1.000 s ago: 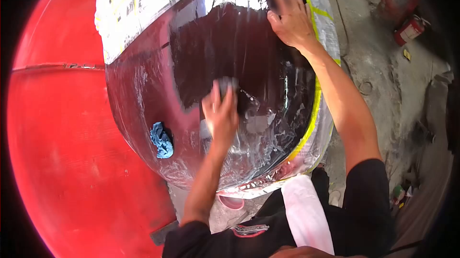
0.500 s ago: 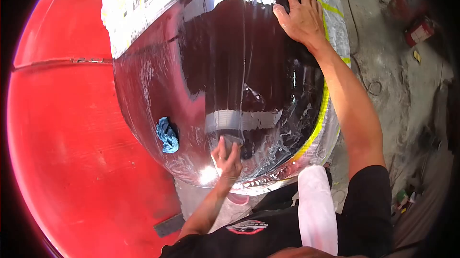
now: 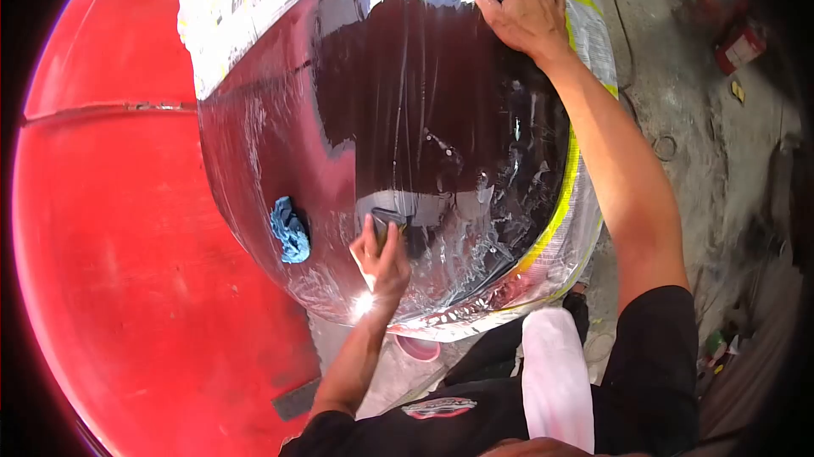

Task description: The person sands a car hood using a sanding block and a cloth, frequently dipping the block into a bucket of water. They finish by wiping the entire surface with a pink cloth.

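My left hand (image 3: 380,262) grips a dark, flat sanding block (image 3: 387,218), pressed on the lower middle of a wet, glossy dark car panel (image 3: 398,101). Fingers and thumb lie along the sides of the block, and its underside is hidden. Near the panel's upper right edge, my right hand (image 3: 527,8) rests with its fingers spread, holding nothing. Left of the block, a crumpled blue cloth (image 3: 290,231) lies on the panel. Whitish streaks and bright reflections cover much of the surface.
Yellow tape (image 3: 563,207) and clear plastic sheeting (image 3: 600,46) border the panel. To the left is a red car body (image 3: 127,262). A pink bucket (image 3: 418,348) stands below the front edge. A white towel (image 3: 555,372) hangs at my chest. A red container (image 3: 740,50) sits on the concrete floor.
My left hand has moved the block up the panel and slightly left. My right hand has shifted a little up and left, still spread. The cloth appears slightly higher with the view.
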A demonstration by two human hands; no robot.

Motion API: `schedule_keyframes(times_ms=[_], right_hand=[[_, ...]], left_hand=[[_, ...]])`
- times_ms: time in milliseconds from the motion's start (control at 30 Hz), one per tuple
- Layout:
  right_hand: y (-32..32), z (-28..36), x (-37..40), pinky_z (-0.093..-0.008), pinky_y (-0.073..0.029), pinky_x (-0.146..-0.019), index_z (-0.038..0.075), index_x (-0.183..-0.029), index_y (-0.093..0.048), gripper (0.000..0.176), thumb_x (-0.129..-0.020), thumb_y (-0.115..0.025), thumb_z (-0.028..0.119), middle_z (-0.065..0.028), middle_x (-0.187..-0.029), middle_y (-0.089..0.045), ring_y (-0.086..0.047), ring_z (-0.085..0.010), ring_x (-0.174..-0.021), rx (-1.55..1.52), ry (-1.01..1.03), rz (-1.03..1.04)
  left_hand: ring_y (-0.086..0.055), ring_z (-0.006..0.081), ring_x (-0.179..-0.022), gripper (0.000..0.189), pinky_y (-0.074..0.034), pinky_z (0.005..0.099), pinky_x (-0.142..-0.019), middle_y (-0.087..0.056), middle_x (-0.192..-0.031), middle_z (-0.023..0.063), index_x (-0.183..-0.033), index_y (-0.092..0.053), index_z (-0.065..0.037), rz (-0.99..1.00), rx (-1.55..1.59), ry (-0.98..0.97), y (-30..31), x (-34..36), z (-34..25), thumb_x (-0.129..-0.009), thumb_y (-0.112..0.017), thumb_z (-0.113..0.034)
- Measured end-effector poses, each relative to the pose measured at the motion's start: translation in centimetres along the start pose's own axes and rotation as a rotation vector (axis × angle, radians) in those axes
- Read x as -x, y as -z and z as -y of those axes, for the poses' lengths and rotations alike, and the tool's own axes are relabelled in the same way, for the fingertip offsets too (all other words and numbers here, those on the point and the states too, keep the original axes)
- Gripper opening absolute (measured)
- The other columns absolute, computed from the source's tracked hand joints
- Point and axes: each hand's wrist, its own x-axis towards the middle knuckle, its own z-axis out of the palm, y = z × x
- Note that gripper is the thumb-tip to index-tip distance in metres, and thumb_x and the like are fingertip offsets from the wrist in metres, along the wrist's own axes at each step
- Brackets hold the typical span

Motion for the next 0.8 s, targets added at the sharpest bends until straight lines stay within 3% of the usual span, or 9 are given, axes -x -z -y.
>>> schedule_keyframes(times_ms=[67,133,233,333,367,400,433,700,800], right_hand=[[-0.4,0.1,0.4,-0.055,-0.02,-0.122,0.011,-0.156,-0.035,0.07,-0.096,-0.051,0.043,-0.0287,-0.159,-0.028,-0.025,-0.0452,-0.148,-0.002,0.022,0.017],[-0.4,-0.5,0.1,-0.0552,-0.021,-0.121,0.012,-0.157,-0.034,0.071,-0.096,-0.051,0.044,-0.0287,-0.16,-0.027,-0.027,-0.0455,-0.147,0.004,0.018,0.007],[-1.0,-1.1,-0.1,-0.0553,-0.021,-0.121,0.012,-0.156,-0.034,0.071,-0.095,-0.052,0.044,-0.0288,-0.16,-0.028,-0.027,-0.0457,-0.147,-0.005,0.028,-0.015],[-0.7,-0.9,0.0,-0.0548,-0.021,-0.121,0.012,-0.156,-0.034,0.071,-0.096,-0.053,0.045,-0.0286,-0.16,-0.028,-0.027,-0.0455,-0.148,-0.033,0.023,-0.013],[-0.6,-0.5,0.1,-0.0548,-0.021,-0.121,0.012,-0.156,-0.034,0.071,-0.096,-0.053,0.045,-0.0286,-0.16,-0.028,-0.027,-0.0455,-0.148,-0.04,0.038,0.0],[-0.5,-0.5,-0.2,-0.0543,-0.021,-0.122,0.012,-0.156,-0.034,0.071,-0.096,-0.052,0.045,-0.028,-0.16,-0.027,-0.026,-0.0451,-0.148,-0.002,0.055,-0.016],[-0.8,-1.0,-0.2,-0.0537,-0.021,-0.122,0.013,-0.157,-0.034,0.071,-0.096,-0.052,0.046,-0.0273,-0.161,-0.027,-0.026,-0.0447,-0.148,0.043,0.061,-0.034],[-0.2,-0.3,0.0,-0.052,-0.02,-0.123,0.014,-0.157,-0.033,0.069,-0.098,-0.048,0.047,-0.0246,-0.162,-0.026,-0.024,-0.0419,-0.15,-0.025,-0.037,0.026],[-0.6,-0.8,0.2,-0.0513,-0.021,-0.122,0.014,-0.157,-0.034,0.069,-0.098,-0.048,0.046,-0.0258,-0.161,-0.027,-0.025,-0.0423,-0.149,-0.017,-0.007,-0.003]], left_hand=[[-0.06,0.0402,-0.111,0.045,-0.044,0.051,-0.101,-0.05,-0.144,0.0289,-0.134,-0.062,-0.003,-0.107,0.533,0.109,-1.4,0.4,-0.4,-0.089,-0.06,0.002],[-0.059,0.0411,-0.106,0.035,-0.044,0.0472,-0.097,-0.064,-0.13,0.0206,-0.125,-0.07,-0.014,-0.26,-0.017,-0.309,-1.4,-16.2,-2.9,-0.091,-0.062,-0.01],[-0.061,0.0311,-0.094,0.022,-0.043,0.0436,-0.082,-0.071,-0.098,0.0132,-0.099,-0.076,-0.008,-0.382,0.115,-0.243,-5.0,-29.1,-4.1,-0.095,-0.058,-0.02],[-0.06,0.0411,-0.101,0.032,-0.044,0.0481,-0.088,-0.066,-0.121,0.0201,-0.119,-0.07,-0.007,0.005,0.658,0.007,-2.1,-15.9,-4.0,-0.088,-0.063,-0.01],[-0.059,0.0414,-0.114,0.039,-0.044,0.0495,-0.09,-0.056,-0.138,0.0272,-0.123,-0.067,-0.005,-0.211,0.185,-0.375,-0.1,-8.0,-4.3,-0.084,-0.065,-0.004],[-0.057,0.0384,-0.122,0.038,-0.044,0.0484,-0.093,-0.047,-0.146,0.032,-0.12,-0.068,-0.004,0.018,0.145,-0.183,1.3,0.1,-4.9,-0.083,-0.068,-0.002],[-0.056,0.0347,-0.127,0.041,-0.045,0.048,-0.095,-0.048,-0.148,0.0294,-0.122,-0.068,-0.004,-0.298,0.808,0.058,-0.3,5.9,-6.6,-0.082,-0.071,0.0],[-0.062,0.0385,-0.096,0.029,-0.046,0.046,-0.082,-0.066,-0.113,0.0226,-0.119,-0.068,-0.009,-0.19,0.108,-0.196,-3.2,-24.4,-8.2,-0.097,-0.057,-0.023],[-0.059,0.0407,-0.101,0.031,-0.046,0.0473,-0.088,-0.058,-0.135,0.0251,-0.121,-0.069,-0.011,-0.134,0.09,-0.216,-1.2,-16.5,-8.1,-0.09,-0.061,-0.014]])
